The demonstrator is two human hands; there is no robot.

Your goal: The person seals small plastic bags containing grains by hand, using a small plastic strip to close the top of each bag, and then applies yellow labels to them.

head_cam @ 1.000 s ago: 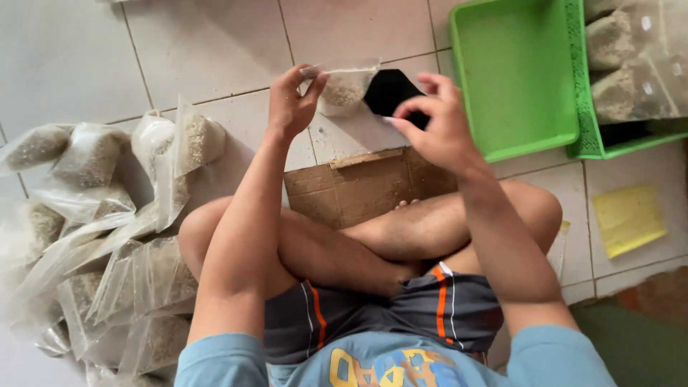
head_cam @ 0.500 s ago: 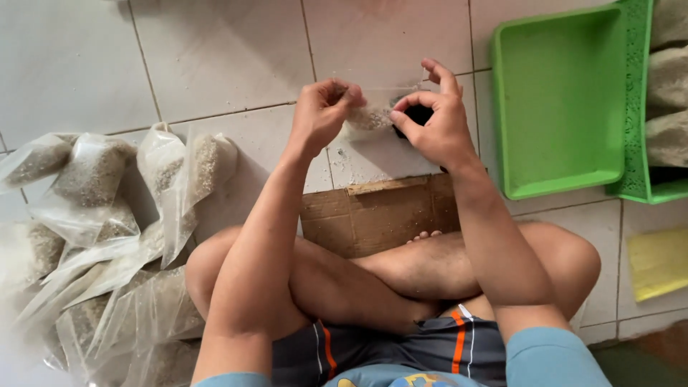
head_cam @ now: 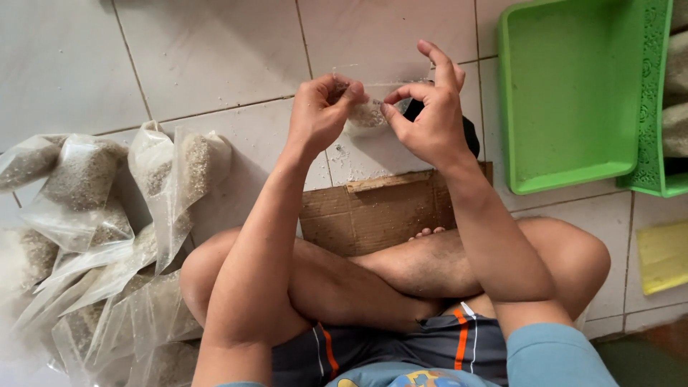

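Above the cardboard [head_cam: 387,211], my left hand [head_cam: 319,115] & right hand [head_cam: 430,118] pinch a small bag [head_cam: 367,113] w/ fingertips; filled bags [head_cam: 107,215] lie left.

Floor [head_cam: 201,57]: off-white glazed tiles, thin grey grout lines.
Small bag [head_cam: 367,113] between the hands: clear plastic, pale grey-beige speckled grain inside.
Pile of bags [head_cam: 93,215]: same clear plastic, same grey-beige speckle; a few look whiter.
Tray [head_cam: 566,93]: bright green, plain inside.
Basket [head_cam: 656,107] beside it: same green, wall pierced in a lacy openwork pattern.
Cardboard [head_cam: 380,215]: brown, fine corrugation lines.
Yellow sheet [head_cam: 663,254]: flat pale yellow.
Shorts [head_cam: 401,344]: dark grey with orange-and-white stripes.
Shirt [head_cam: 552,355]: light blue, yellow print at the front.
Black object [head_cam: 469,136] behind the right hand: plain black.
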